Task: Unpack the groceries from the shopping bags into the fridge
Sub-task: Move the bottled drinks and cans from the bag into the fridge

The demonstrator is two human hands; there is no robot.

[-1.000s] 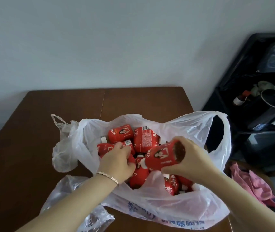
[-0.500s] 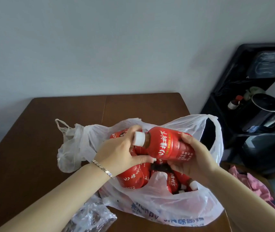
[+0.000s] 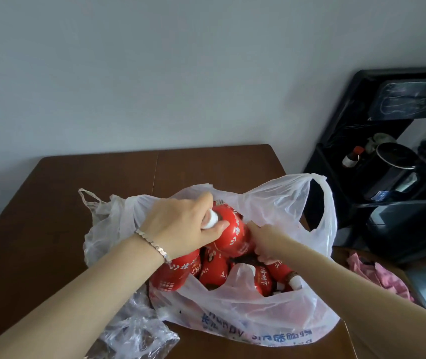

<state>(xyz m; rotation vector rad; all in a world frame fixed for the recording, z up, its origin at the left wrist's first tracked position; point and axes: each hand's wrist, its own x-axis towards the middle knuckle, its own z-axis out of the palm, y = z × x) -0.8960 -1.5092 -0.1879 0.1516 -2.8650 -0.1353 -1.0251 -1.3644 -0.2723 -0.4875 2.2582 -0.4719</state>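
Table (image 3: 51, 229) of dark wood fills the lower left of the frame, and the white shopping bag (image 3: 284, 203) stands open on it at the centre. A fridge is not to be seen anywhere in the frame.

Inside the bag, toward the lower centre, several other red bottles (image 3: 175, 273) lie in a heap, so most of the unpacking is not yet done.

On top of this heap, in the mouth of the bag, is the red bottle (image 3: 232, 237). Half a second ago it was held higher, clear above the bag, and only the right hand had it around the body. Now it sits lower, and both hands have it.

The left hand (image 3: 178, 224) comes from the lower left and its thumb and fingers are curled round the neck. The right hand (image 3: 269, 242) has moved down to the other end: the thumb lies along the side and the fingers curl under the dark base.

In my judgement the bottle is passing from the right hand to the left one, so that the right can take a next bottle from the bag.

The long axis runs from upper left to lower right of the frame, somewhat tilted. The white cap (image 3: 212, 224), half covered by the left fingers, points to the left and a little upward.
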